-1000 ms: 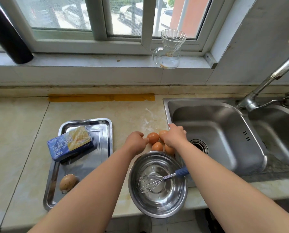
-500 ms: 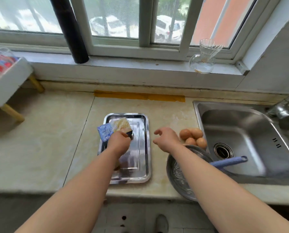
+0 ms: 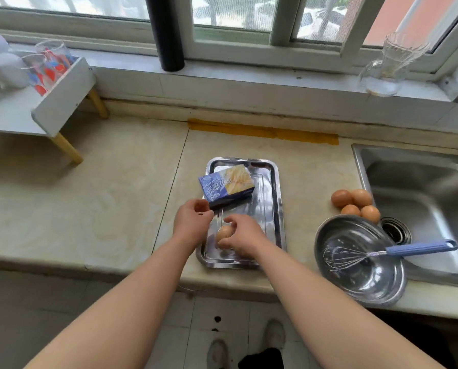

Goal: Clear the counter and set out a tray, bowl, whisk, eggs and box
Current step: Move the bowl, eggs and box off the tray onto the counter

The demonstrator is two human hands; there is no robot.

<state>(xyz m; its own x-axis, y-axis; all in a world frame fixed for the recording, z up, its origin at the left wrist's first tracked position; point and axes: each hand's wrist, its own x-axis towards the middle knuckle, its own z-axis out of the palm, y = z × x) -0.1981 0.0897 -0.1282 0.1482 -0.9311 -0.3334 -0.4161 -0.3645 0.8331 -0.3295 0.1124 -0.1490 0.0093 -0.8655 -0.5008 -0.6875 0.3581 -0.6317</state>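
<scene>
On the tabletop [image 3: 116,182] sits the steel tray [image 3: 274,209], the butter box [image 3: 226,186] at its far end. My right hand [image 3: 245,239] fingers pinch the lone egg [image 3: 223,233]; left hand [image 3: 192,222] hovers loosely curled, holding nothing. I'd lift gently, squeezing lightly, toward the four eggs [image 3: 355,202].

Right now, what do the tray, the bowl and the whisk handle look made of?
The tray looks like polished stainless steel: mirror-bright, reflecting the box on it. The bowl seems the same metal, with a shiny silver wall and reflections inside. The whisk handle is matte blue, probably plastic or silicone; I cannot tell which. Its wires look like thin bare metal.
</scene>
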